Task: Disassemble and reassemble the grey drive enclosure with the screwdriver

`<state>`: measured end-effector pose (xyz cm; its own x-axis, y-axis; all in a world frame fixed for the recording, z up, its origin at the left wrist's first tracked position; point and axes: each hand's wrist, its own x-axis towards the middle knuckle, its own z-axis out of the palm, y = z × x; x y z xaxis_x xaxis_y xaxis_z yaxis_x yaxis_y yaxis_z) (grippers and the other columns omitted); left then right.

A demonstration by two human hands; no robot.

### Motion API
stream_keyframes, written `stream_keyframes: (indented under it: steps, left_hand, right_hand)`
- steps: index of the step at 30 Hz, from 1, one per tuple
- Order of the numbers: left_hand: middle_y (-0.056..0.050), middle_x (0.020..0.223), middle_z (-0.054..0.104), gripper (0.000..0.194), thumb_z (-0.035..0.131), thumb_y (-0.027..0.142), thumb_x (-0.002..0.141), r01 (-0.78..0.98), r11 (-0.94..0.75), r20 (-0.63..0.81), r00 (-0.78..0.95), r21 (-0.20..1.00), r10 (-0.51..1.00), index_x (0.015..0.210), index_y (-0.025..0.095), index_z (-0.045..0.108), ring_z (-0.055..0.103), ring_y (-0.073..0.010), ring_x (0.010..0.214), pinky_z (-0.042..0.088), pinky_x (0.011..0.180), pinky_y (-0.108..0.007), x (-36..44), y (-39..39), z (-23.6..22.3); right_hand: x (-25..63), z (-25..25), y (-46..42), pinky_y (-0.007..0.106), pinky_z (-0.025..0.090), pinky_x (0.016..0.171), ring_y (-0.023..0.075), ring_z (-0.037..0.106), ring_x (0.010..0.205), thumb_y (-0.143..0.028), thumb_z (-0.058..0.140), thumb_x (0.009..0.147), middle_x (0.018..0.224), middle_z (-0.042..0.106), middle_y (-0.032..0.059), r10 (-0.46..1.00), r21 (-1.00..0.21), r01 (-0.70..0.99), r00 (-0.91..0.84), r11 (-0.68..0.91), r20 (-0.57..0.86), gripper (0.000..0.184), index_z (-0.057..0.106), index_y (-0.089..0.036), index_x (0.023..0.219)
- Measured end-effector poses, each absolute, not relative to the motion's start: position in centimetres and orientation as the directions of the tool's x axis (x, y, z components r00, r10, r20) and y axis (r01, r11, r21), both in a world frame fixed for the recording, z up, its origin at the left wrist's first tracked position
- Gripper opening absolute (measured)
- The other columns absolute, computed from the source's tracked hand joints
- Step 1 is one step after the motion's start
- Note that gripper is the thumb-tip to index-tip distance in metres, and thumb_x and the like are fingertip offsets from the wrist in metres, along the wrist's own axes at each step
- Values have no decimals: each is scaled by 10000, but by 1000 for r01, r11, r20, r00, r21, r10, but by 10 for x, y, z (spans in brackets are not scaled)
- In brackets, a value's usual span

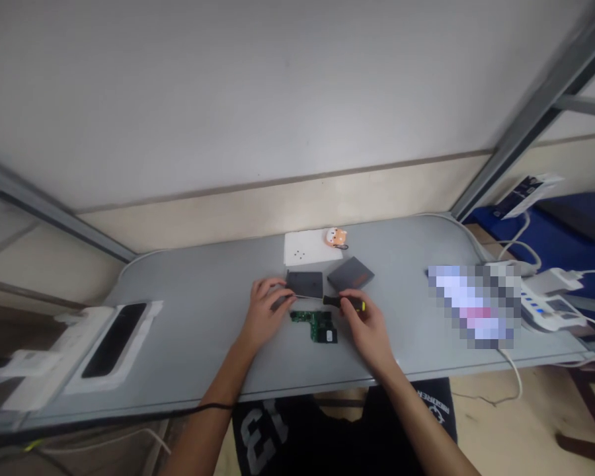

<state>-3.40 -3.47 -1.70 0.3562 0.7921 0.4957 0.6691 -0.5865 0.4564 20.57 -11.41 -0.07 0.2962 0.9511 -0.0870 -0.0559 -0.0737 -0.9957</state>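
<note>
Lower centre of frame: right hand [371,325] grips screwdriver [332,301]; left hand [262,312] by its tip, cannot tell finger hold; circuit board [322,327] below.

L hand [264,312] half-curled, R hand [369,325] gripping, bare forearms [227,380] out fwd

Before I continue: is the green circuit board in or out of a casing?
Out: the green circuit board lies exposed on the grey table, nearer the person than the dark casing pieces.
</note>
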Motion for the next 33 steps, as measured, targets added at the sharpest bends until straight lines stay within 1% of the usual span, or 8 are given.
stream_keyframes:
  steps: [4,10,13,17,18,21,26,33]
  left_hand:
    - [-57,1125,685,132,645,319,1009,658,-608,537,348,444,768,996,279,770,556,-246,1108,489,1019,-470,-35,-36,-18]
    - [-60,1115,693,169,616,319,1022,671,-616,516,386,412,765,993,269,775,561,-243,1096,474,1018,-463,-31,-24,-11]
    - [-51,1127,700,193,609,353,1027,709,-617,462,446,340,767,994,282,785,563,-251,1115,448,1040,-471,-19,5,1]
    - [-75,1143,699,224,601,363,1029,725,-653,362,562,217,744,1043,262,800,555,-270,1127,447,1027,-466,12,61,11]
    - [-81,1135,697,241,592,368,1034,722,-670,321,602,172,731,1051,252,802,552,-272,1127,450,1027,-462,20,73,12]
    - [-97,1104,696,221,623,333,1015,702,-701,278,653,128,705,1024,227,816,549,-274,1113,459,1015,-442,39,100,10]
    - [-117,1181,674,187,659,304,988,682,-728,255,693,70,674,954,220,823,522,-304,1188,442,1034,-466,49,111,6]
    - [-119,1208,667,224,625,345,1010,699,-710,267,671,84,692,1005,224,813,525,-308,1210,455,1039,-471,49,104,1]
  right_hand:
    - [207,2,-115,281,412,575,145,490,592,-547,677,873,730,613,-6,950,-993,-79,292,-92,-111,401,701,-194,1060]
    - [209,-7,-112,307,479,726,169,580,764,-542,676,884,933,675,41,869,-993,-115,492,3,-55,375,689,-190,1014]
    - [211,-14,-109,298,470,713,161,564,745,-559,671,893,878,645,16,813,-977,-210,573,22,-105,396,663,-192,1042]
    - [212,-19,-105,277,421,658,146,518,705,-574,683,881,841,608,-6,781,-951,-308,604,41,-162,419,637,-197,1060]
    - [211,-19,-105,278,415,658,147,516,708,-573,683,880,839,605,-7,780,-950,-308,605,43,-160,417,636,-198,1056]
    - [210,-18,-103,292,413,676,159,519,722,-576,672,877,822,605,-7,773,-961,-273,619,43,-142,409,646,-198,1030]
    - [208,-14,-102,316,421,705,166,518,725,-586,669,867,825,626,7,777,-968,-243,620,55,-111,413,657,-190,984]
    - [208,-14,-102,312,437,697,169,538,730,-560,659,883,820,627,7,760,-974,-220,642,56,-101,396,660,-187,1015]
